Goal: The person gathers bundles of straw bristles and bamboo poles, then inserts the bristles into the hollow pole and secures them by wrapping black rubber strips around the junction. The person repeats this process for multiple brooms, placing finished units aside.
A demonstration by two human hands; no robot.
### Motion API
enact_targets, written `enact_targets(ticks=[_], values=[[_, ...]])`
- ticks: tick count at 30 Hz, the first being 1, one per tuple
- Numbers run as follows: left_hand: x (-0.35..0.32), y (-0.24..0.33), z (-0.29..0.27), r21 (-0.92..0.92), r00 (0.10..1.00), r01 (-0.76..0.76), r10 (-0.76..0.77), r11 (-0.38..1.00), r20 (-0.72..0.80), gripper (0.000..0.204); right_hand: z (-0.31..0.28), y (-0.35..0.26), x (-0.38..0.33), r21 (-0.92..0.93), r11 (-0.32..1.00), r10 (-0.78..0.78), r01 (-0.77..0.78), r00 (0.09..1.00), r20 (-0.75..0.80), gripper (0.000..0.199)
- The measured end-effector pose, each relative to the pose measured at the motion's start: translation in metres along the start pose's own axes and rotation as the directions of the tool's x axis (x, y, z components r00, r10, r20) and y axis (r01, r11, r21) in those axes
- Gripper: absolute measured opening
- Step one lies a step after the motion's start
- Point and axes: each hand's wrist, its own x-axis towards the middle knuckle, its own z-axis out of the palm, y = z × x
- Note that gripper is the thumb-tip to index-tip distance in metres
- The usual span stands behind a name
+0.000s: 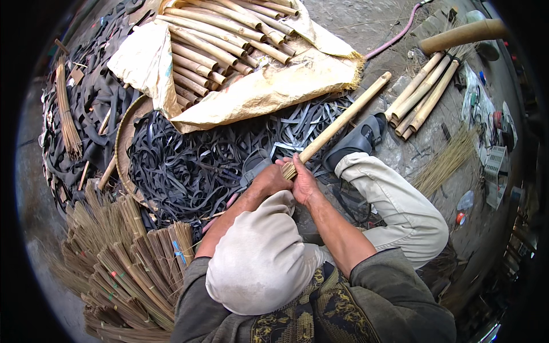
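Converging beyond your pale-clad left knee (251, 257), your bent forearms brought both hands together: the right hand (305, 184) curled around the near end of a bamboo pole (346, 118), where thin sticks (290, 171) showed, while the left hand (273, 179) met it, fingers too hidden to tell their grip. The pole slanted away rightward, past your right sandal (355, 142), toward bundled bamboo tubes (426, 88).

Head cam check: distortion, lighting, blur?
Head view: fisheye rim black; thick pole at upper right looks curved, likely distortion; head view: light soft, sack and trousers palest; head view: left hand and right hand fairly sharp, clutter at far right softer.
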Motion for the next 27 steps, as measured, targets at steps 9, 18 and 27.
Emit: enact_targets(ticks=[9, 18, 27], values=[[-0.007, 0.016, -0.005, 0.293, 0.996, 0.082, -0.073, 0.953, -0.041, 0.043, 0.017, -0.015, -0.001, -0.563, 0.822, -0.303, 0.091, 0.906, -0.297, 0.059], [-0.021, 0.006, -0.009, 0.229, 0.985, 0.006, 0.033, 0.973, -0.168, 0.037, 0.130, -0.027, 0.017, -0.627, -0.485, -0.237, 0.610, 0.598, 0.766, 0.027], [-0.011, -0.011, -0.003, 0.239, 0.992, 0.022, 0.008, 0.971, -0.124, 0.045, 0.146, 0.025, 0.095, -0.069, -0.873, 0.377, 0.483, 0.756, 0.535, 0.024]])
